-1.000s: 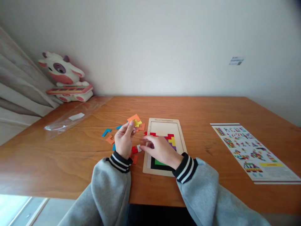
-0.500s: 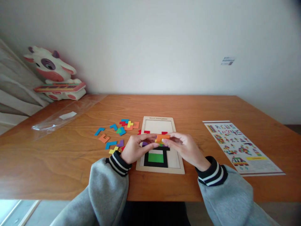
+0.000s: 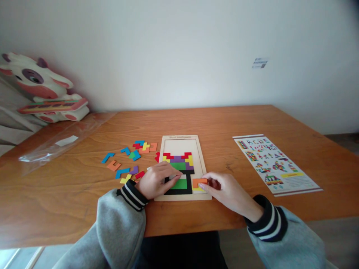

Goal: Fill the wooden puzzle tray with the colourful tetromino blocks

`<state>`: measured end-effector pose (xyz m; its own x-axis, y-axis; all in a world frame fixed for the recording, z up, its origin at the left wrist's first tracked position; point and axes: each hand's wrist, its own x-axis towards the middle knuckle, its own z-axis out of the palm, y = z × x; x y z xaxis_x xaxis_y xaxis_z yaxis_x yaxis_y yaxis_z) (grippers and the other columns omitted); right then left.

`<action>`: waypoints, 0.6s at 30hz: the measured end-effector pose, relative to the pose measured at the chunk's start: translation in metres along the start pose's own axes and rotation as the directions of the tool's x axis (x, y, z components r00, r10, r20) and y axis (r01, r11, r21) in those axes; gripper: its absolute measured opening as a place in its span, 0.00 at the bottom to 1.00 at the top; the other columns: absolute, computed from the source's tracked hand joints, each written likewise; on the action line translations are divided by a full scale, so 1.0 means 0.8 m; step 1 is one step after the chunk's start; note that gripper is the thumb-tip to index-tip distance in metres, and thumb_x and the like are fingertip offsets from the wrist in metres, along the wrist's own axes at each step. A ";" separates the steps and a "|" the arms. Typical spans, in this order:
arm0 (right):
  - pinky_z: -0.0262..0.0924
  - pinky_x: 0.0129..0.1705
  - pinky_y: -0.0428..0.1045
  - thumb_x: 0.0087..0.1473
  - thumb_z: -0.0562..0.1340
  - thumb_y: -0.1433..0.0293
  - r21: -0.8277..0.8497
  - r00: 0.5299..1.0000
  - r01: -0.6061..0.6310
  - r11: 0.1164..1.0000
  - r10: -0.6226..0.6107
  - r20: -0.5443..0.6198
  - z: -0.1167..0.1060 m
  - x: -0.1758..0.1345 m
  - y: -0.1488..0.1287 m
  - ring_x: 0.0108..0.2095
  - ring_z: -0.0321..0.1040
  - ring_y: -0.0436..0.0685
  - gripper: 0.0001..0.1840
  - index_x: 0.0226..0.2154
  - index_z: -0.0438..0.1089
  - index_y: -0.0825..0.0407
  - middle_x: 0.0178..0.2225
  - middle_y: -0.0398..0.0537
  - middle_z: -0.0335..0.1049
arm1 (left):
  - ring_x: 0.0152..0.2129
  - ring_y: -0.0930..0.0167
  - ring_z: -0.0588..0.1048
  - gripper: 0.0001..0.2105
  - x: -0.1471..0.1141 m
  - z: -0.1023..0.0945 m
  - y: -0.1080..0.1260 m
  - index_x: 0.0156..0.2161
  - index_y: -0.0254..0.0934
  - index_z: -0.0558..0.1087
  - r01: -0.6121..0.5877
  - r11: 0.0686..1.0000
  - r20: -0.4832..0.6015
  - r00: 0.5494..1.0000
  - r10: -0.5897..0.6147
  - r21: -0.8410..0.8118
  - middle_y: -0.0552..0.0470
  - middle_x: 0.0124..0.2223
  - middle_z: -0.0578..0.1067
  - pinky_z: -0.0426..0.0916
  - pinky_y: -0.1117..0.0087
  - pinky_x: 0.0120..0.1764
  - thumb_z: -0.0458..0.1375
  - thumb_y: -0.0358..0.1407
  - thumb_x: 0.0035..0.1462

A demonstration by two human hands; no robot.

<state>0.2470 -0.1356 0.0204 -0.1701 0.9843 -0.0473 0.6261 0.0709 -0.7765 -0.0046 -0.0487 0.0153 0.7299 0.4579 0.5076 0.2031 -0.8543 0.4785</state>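
My right hand [image 3: 223, 188] pinches an orange puzzle piece [image 3: 198, 182] between thumb and fingers over the lower right of the wooden puzzle board [image 3: 200, 149]. Yellow [image 3: 198, 189] shows just under the orange piece; whether it is held too I cannot tell. My left hand [image 3: 159, 180] rests over the board's left side, thumb and finger tips brought together beside the black pieces [image 3: 190, 185], with nothing visible between them. A green block [image 3: 181, 184] sits inside the black outline. Above it, red, yellow, purple and green pieces [image 3: 178, 164] lie fitted together.
Loose coloured pieces [image 3: 122, 173] are scattered left of the board. A printed pattern sheet [image 3: 280, 168] lies on the right of the wooden table [image 3: 224, 127]. At the far left are a clear plastic bag [image 3: 47, 149] and a cow-shaped toy keyboard [image 3: 53, 106].
My hands have moved apart from above the board's middle. The right took the orange piece down to the lower right; the left came down onto the left side. The view shifted slightly.
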 end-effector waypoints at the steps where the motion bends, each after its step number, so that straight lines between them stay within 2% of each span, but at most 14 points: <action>1: 0.55 0.26 0.46 0.59 0.63 0.61 -0.009 1.000 0.020 1.000 -0.020 -0.001 -0.001 0.000 0.000 0.24 0.62 0.50 0.12 0.32 0.75 0.52 0.25 0.43 0.69 | 0.33 0.70 0.77 0.06 0.000 -0.001 0.000 0.42 0.36 0.77 -0.006 1.000 0.004 1.000 0.006 0.006 0.48 0.36 0.81 0.73 0.67 0.39 0.57 0.30 0.63; 6: 0.56 0.29 0.47 0.61 0.61 0.60 0.018 0.997 0.079 0.997 -0.080 0.012 -0.006 0.003 0.006 0.26 0.62 0.50 0.14 0.40 0.78 0.50 0.31 0.45 0.71 | 0.36 0.69 0.77 0.07 0.005 -0.004 0.009 0.44 0.37 0.76 -0.073 0.996 0.013 0.997 0.073 0.049 0.48 0.40 0.81 0.73 0.65 0.43 0.57 0.31 0.63; 10: 0.59 0.32 0.48 0.62 0.59 0.57 0.081 0.996 0.048 0.996 -0.054 0.070 -0.016 0.006 0.012 0.31 0.68 0.53 0.17 0.42 0.79 0.48 0.34 0.46 0.76 | 0.40 0.68 0.77 0.10 0.008 -0.001 0.026 0.48 0.37 0.75 -0.205 0.977 0.085 0.976 0.199 0.065 0.46 0.44 0.81 0.73 0.65 0.46 0.60 0.35 0.62; 13: 0.62 0.36 0.50 0.62 0.59 0.54 0.110 0.994 0.028 0.994 -0.040 0.104 -0.024 0.009 0.015 0.36 0.71 0.55 0.19 0.43 0.79 0.48 0.38 0.47 0.79 | 0.40 0.67 0.76 0.10 0.007 0.005 0.032 0.47 0.36 0.76 -0.260 0.963 0.128 0.960 0.249 0.075 0.46 0.45 0.81 0.73 0.66 0.46 0.60 0.37 0.62; 15: 0.62 0.36 0.50 0.61 0.60 0.53 0.123 0.996 0.008 0.992 -0.018 0.087 -0.026 0.012 0.018 0.35 0.71 0.55 0.20 0.45 0.78 0.47 0.39 0.46 0.79 | 0.41 0.66 0.74 0.12 0.006 0.008 0.033 0.46 0.35 0.76 -0.266 0.960 0.159 0.955 0.250 0.087 0.45 0.47 0.81 0.73 0.65 0.45 0.60 0.39 0.62; 18: 0.62 0.34 0.49 0.58 0.62 0.53 0.145 1.000 -0.015 0.989 0.016 -0.009 -0.025 0.018 0.023 0.32 0.71 0.53 0.20 0.45 0.77 0.48 0.38 0.45 0.80 | 0.44 0.63 0.73 0.17 0.005 0.013 0.034 0.49 0.35 0.75 -0.266 0.957 0.227 0.945 0.236 0.113 0.42 0.50 0.79 0.71 0.63 0.46 0.59 0.45 0.62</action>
<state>0.2712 -0.1169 0.0176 -0.1528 0.9868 -0.0539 0.5119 0.0324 -0.8584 0.0106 -0.0725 0.0232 0.8857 0.1753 0.4298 0.0739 -0.9674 0.2422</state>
